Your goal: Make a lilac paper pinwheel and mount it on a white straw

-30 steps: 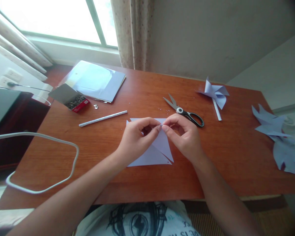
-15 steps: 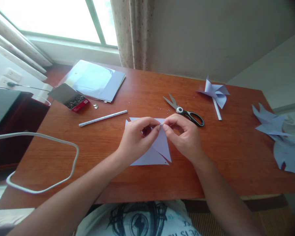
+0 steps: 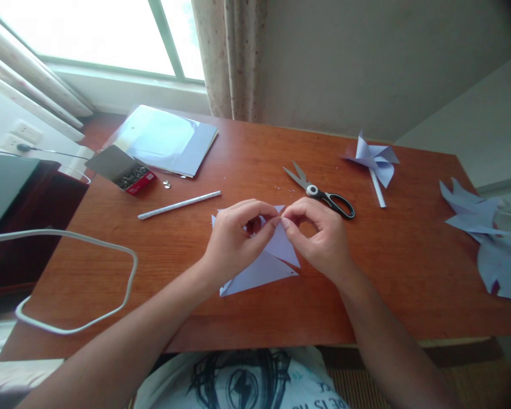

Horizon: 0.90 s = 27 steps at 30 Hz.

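Note:
A white paper sheet (image 3: 264,270) with slits cut in from its corners and small holes near some corner tips lies under my hands on the desk. My left hand (image 3: 241,230) is closed in a pinch above its far part. My right hand (image 3: 317,233) pinches right beside it, the fingertips of both hands meeting at a bit of the paper. The fingers hide exactly what lies between the tips. Just beyond my right hand are open scissors (image 3: 319,192) with black and white handles. A rolled paper stick (image 3: 179,205) rests to the left.
A paper pinwheel (image 3: 377,162) on a stick lies at the back right, with cut paper pieces (image 3: 481,227) at the right edge. An open box of small metal fasteners (image 3: 132,175), a folder (image 3: 162,139) and a white cable (image 3: 132,278) are on the left.
The paper sheet has turned a little under my hands, its near left corner now closer to me. Both hands keep their pinch in nearly the same place.

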Tool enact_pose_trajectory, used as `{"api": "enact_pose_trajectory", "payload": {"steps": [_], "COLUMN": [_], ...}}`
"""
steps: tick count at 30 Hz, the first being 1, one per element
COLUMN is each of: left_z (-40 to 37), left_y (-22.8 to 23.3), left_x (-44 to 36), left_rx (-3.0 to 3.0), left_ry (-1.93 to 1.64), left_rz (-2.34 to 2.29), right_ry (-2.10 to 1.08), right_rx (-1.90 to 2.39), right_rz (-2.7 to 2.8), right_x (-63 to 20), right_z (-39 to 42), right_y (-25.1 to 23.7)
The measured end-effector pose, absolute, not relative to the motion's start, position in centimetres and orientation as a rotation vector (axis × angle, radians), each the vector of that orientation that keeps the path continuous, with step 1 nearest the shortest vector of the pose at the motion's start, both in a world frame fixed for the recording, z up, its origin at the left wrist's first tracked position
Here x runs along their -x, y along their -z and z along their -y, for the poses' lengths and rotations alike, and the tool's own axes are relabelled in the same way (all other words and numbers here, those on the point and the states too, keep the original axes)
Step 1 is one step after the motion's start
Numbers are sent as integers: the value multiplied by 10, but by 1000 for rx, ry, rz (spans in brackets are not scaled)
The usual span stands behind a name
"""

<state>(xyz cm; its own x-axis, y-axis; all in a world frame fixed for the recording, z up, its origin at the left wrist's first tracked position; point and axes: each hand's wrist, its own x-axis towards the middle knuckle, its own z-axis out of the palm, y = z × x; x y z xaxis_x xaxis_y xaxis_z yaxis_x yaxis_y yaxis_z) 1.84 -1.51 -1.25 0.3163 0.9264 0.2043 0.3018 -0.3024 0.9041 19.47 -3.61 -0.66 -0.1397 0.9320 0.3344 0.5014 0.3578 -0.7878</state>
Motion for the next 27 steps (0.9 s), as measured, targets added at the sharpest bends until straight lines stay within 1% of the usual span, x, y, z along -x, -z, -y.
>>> {"api": "enact_pose_trajectory", "payload": {"steps": [15,27], "left_z": [16,16], "left_y": [12,15], "left_x": [-19,-20], "left_rx": [-1783,-1775], "left_ry": [-1005,-997], "left_rz": [-1129,-1148], "right_ry": [-675,-539], "right_rx": [1265,1266], "right_rz": [1740,1827], "right_x": [-195,-196], "right_z": [35,36], "right_y": [11,9]}}
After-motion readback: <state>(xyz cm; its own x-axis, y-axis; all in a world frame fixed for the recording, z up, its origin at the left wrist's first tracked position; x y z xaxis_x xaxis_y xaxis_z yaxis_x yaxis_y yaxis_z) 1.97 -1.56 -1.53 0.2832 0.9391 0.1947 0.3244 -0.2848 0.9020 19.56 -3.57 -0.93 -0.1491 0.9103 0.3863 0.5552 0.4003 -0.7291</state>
